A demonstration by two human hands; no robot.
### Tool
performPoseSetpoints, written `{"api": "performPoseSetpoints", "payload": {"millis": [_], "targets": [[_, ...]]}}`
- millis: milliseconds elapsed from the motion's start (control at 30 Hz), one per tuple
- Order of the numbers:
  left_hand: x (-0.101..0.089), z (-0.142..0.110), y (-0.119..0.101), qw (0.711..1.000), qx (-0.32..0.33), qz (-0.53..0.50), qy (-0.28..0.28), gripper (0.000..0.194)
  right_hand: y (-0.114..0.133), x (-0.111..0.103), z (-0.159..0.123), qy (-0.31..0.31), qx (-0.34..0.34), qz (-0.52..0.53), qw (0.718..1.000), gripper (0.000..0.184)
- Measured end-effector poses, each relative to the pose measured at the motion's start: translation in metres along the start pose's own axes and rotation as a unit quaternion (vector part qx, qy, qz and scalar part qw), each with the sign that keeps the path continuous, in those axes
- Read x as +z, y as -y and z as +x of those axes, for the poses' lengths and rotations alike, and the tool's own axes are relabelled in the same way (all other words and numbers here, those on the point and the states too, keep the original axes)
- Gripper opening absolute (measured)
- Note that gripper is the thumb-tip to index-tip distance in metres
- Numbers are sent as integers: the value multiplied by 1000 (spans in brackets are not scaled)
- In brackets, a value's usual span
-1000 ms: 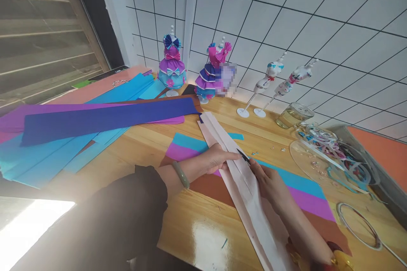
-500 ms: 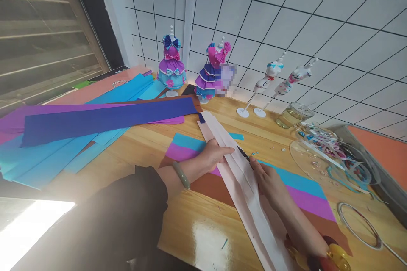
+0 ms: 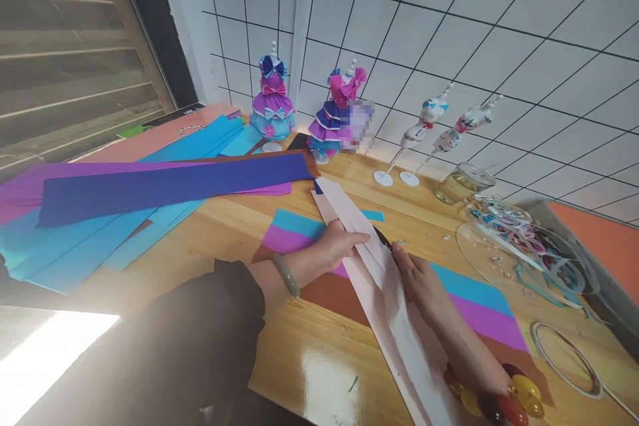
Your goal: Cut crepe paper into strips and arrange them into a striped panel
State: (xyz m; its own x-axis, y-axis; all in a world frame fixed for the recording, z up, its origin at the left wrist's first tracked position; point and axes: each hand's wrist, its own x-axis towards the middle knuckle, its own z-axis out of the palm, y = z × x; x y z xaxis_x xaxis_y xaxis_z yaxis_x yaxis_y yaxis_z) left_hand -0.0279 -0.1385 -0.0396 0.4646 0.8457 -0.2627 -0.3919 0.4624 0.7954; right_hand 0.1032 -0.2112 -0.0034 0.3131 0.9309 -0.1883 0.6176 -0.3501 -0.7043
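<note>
A long strip of pale pinkish-white paper point(image 3: 375, 265) lies at a slant in front of me, folded in layers. My left hand point(image 3: 339, 244), with a green bangle on its wrist, pinches the strip's left edge, thumb on top. In my right hand point(image 3: 418, 277) is a pair of dark scissors point(image 3: 382, 237); their blades are at the right edge of the paper, and the handles are hidden by my fingers. Beneath the strip lie layered sheets of blue, purple point(image 3: 486, 318) and brown paper.
On the left lie a dark blue strip point(image 3: 174, 188) and several light blue sheets point(image 3: 194, 141). Behind stand two dressed mini mannequins point(image 3: 272, 110) and two bare ones point(image 3: 417, 133). A glass jar point(image 3: 456, 183), a clear plate point(image 3: 479, 259) of trimmings and a wire ring point(image 3: 564, 359) are at right.
The scissor blades have shifted slightly and show wider and more curved beside the strip. Both hands keep nearly the same place, and the whole view has moved a little.
</note>
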Motion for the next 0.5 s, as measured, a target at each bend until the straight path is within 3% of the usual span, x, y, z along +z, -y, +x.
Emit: {"api": "performPoseSetpoints", "payload": {"millis": [500], "targets": [[1, -1, -1, 1000, 2, -21, 2, 27, 2, -2, 1, 4, -7, -12, 1000, 49]]}}
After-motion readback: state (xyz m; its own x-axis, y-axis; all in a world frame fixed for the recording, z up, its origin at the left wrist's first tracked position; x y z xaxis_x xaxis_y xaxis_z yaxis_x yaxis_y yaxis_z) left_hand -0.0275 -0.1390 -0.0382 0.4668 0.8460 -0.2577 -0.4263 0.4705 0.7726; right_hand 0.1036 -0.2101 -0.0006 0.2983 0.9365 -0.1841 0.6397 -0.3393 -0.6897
